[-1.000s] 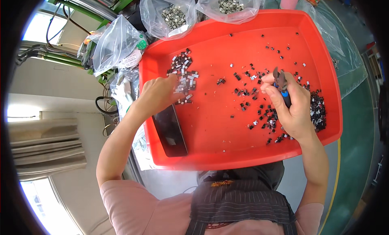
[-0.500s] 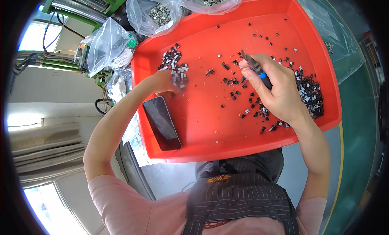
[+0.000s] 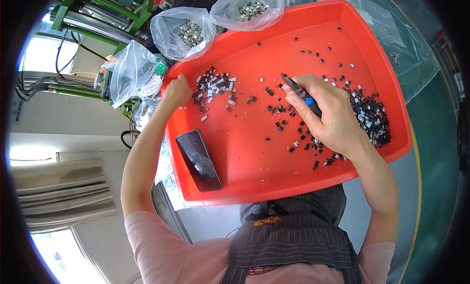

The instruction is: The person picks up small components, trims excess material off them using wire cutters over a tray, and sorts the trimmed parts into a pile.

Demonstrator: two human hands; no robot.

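My left hand [image 3: 177, 93] is closed over the left rim of a red plastic tray [image 3: 245, 178]; its fingertips are partly hidden. Just right of it lies a loose cluster of small black and white parts [image 3: 213, 88]. In my right hand [image 3: 329, 115] is a pair of small pliers or nippers [image 3: 297, 89] with black and blue handles. Their dark jaws point up and left, above the tray floor. Beneath and beyond this hand, small black pieces are scattered, thickening into a heap [image 3: 372, 120] at the tray's right side.
A dark-screened phone [image 3: 199, 160] lies in the tray's near left corner. Two clear bags of small metal parts [image 3: 191, 34] [image 3: 253, 10] stand past the far rim. Another clear bag [image 3: 134, 71] sits left of the tray, near green machinery [image 3: 98, 19].
My left hand has moved left, off the small parts and onto the tray's rim. The cluster it covered is now uncovered and slightly more spread. My right hand still holds the pliers.
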